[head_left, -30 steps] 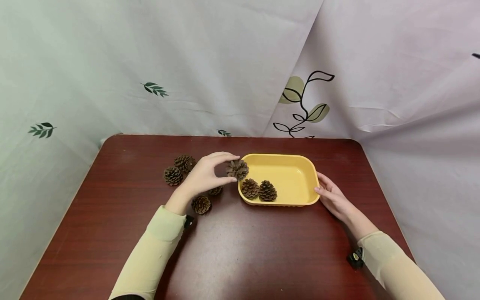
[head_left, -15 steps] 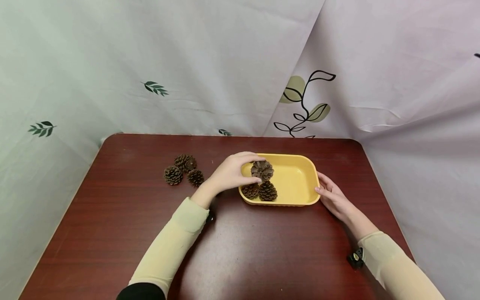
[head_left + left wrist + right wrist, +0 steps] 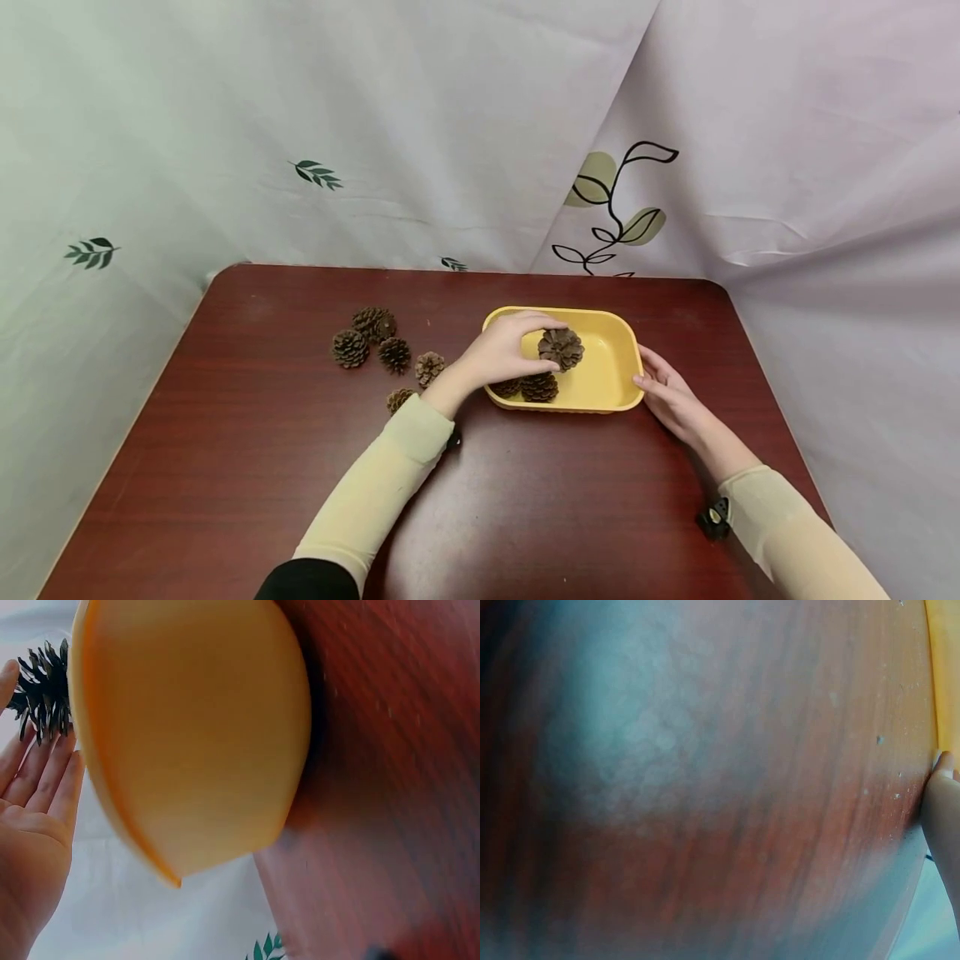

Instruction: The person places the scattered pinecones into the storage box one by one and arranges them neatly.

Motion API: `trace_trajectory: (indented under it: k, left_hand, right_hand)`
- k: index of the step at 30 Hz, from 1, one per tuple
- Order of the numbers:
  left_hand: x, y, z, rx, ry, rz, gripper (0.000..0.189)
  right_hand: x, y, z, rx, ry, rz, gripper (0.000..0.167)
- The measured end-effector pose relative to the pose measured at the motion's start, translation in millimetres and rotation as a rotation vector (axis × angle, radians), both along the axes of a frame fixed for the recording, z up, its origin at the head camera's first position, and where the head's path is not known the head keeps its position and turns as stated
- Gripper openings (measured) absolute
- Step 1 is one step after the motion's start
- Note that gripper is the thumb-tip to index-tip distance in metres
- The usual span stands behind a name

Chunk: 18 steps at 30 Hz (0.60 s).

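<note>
My left hand pinches a brown pine cone between thumb and fingers, over the inside of a yellow plastic basin. Two more pine cones lie at the basin's front left; one pine cone shows well, while the other is partly hidden by my hand. In the left wrist view, the gripped pine cone shows beyond the basin's wall. My right hand holds the basin's right end, thumb at the rim and fingers along the outside. Only its thumb side appears in the right wrist view.
Left of the basin, several loose pine cones lie on the dark red wooden table. One pine cone is partly covered by my left sleeve. A pale curtain with leaf prints hangs behind the table.
My left hand has carried the pine cone rightward, from the basin's left rim to above its middle. Loose cones behind the arm have come into sight. The right hand stays at the basin's end.
</note>
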State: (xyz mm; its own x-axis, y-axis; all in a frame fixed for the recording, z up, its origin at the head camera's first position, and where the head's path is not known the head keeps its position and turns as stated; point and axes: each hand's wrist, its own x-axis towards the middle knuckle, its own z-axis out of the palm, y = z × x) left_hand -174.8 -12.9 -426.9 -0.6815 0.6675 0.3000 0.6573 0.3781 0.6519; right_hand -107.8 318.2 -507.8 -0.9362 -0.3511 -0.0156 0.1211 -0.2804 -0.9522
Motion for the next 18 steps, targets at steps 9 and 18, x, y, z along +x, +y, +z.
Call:
trace_trajectory:
  k: [9,18]
  left_hand:
    - [1.2,21.4,-5.4,-0.047,-0.06,-0.021,0.058]
    - [2.9,36.5,-17.2,-0.135,-0.074,-0.074,0.056]
  right_hand:
    - [0.7,0.7,0.1,-0.009,0.002,0.002,0.049]
    - [0.6,-0.4,-0.8,-0.036,0.02,0.011,0.049]
